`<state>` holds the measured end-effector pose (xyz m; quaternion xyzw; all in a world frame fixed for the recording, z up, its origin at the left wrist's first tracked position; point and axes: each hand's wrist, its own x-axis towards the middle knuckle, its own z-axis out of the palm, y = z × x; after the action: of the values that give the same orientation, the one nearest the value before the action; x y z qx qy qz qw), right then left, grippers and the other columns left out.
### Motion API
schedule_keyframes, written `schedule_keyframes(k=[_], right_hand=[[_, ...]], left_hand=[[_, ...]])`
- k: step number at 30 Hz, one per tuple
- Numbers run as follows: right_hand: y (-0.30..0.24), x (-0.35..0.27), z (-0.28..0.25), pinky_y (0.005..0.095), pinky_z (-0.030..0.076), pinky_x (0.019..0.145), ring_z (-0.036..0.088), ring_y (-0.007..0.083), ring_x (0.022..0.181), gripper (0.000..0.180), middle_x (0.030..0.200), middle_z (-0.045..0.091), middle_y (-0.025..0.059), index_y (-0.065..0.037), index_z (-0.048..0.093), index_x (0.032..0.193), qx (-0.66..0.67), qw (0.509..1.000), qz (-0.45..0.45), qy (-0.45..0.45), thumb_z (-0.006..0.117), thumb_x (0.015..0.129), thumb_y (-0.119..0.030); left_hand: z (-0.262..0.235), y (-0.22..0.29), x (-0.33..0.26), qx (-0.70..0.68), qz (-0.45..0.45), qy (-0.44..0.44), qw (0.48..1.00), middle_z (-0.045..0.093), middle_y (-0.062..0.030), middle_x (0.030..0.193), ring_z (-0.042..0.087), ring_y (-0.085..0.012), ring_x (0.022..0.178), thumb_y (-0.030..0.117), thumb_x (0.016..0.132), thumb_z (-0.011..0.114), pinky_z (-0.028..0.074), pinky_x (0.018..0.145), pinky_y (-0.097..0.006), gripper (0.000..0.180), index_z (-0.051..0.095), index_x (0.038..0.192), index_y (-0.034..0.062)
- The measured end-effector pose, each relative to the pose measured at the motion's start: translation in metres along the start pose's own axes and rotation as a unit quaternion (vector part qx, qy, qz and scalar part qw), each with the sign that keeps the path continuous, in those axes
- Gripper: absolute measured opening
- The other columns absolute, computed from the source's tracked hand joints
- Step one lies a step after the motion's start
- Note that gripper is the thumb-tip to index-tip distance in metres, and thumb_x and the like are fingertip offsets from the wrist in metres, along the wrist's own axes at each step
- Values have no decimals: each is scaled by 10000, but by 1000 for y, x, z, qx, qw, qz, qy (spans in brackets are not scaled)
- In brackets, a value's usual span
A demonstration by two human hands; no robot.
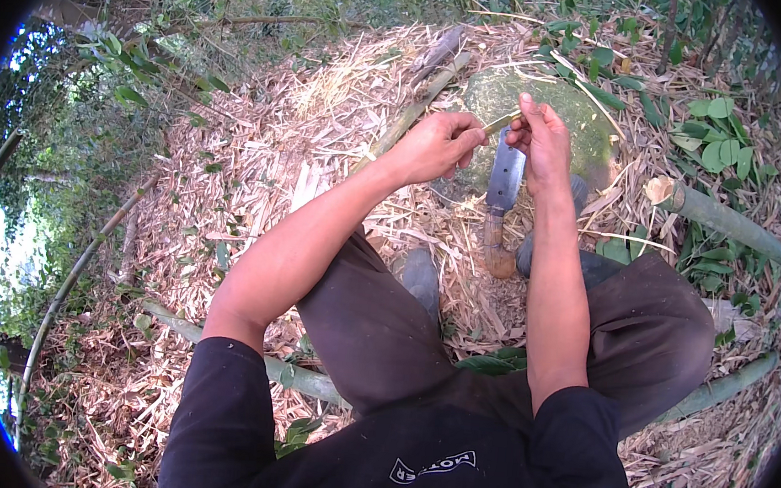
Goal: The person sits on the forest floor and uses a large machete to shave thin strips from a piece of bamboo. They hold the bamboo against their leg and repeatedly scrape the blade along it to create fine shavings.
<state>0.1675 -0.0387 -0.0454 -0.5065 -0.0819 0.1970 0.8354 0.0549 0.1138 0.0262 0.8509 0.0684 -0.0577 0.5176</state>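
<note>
A short, thin greenish strip (501, 121), apparently bamboo, spans the gap between my hands. Its left end is pinched between the thumb and fingers of my left hand (437, 147). My right hand (545, 139) holds the other end near its fingertips, with one finger pointing up. Just below the strip, a broad-bladed knife (506, 175) leans with its dark blade against a mossy stone (562, 106). Its brown wooden handle (498, 245) points toward me, between my feet. Neither hand touches the knife.
Dry shavings and leaves (259, 160) cover the ground. A cut green bamboo pole (732, 220) lies at right, and another pole (306, 381) passes under my legs. A split bamboo length (410, 117) lies left of the stone. Leafy sprigs (718, 137) are at far right.
</note>
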Motion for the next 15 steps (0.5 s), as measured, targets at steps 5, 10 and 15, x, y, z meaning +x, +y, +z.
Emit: schedule_keyframes(k=[5, 10, 15], right_hand=[[2, 0, 2, 217, 508, 561, 597, 78, 566, 301, 716, 629, 6, -104, 606, 864, -18, 1000, 4, 3, 698, 942, -380], [36, 14, -16, 256, 518, 586, 632, 97, 610, 317, 742, 665, 26, -61, 641, 889, -58, 996, 3, 70, 623, 989, -361], [150, 4, -80, 478, 511, 904, 644, 353, 1064, 514, 1137, 625, 226, 10, 525, 1238, -539, 822, 46, 181, 712, 852, -272]], left_hand=[[-3, -13, 5, 18, 22, -3, 1000, 564, -8, 627, 516, -82, 554, 293, 1024, 521, 426, 539, -274, 329, 675, 949, 12], [-6, -22, 10, -63, -5, 69, 996, 505, 14, 594, 467, -80, 522, 334, 1035, 488, 389, 511, -272, 375, 675, 923, 28], [-12, -4, 5, -175, -53, 94, 979, 322, 69, 587, 234, -65, 470, 378, 1070, 399, 204, 436, -262, 390, 582, 893, 83]])
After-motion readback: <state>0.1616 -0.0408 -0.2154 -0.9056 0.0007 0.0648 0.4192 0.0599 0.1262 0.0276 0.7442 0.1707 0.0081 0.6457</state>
